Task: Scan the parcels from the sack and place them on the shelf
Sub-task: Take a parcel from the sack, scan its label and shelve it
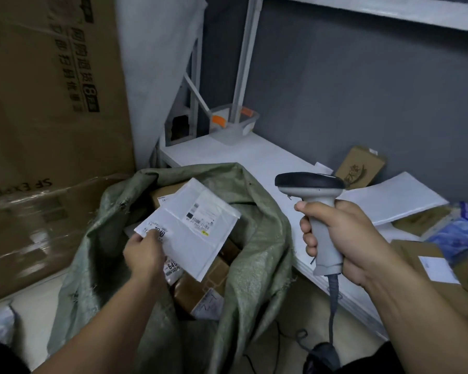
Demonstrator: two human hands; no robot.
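1. A green woven sack (257, 238) stands open, with brown cardboard boxes (200, 290) showing inside its mouth.
2. Over the sack's mouth, the left hand (143, 249) holds up a flat white parcel (192, 238). The grip is pinched on the parcel's lower left corner.
3. The parcel is a thin, tilted rectangular mailer bearing a printed shipping label (200, 214) with barcodes and dark digits.
4. Right of the sack, the right hand (341, 236) has its grip wrapped round the handle of a grey barcode scanner (311, 184) with a dark head.
5. Behind and right of the sack, a low white shelf (254, 155) carries a white envelope (395, 201) and a small brown carton (362, 167).
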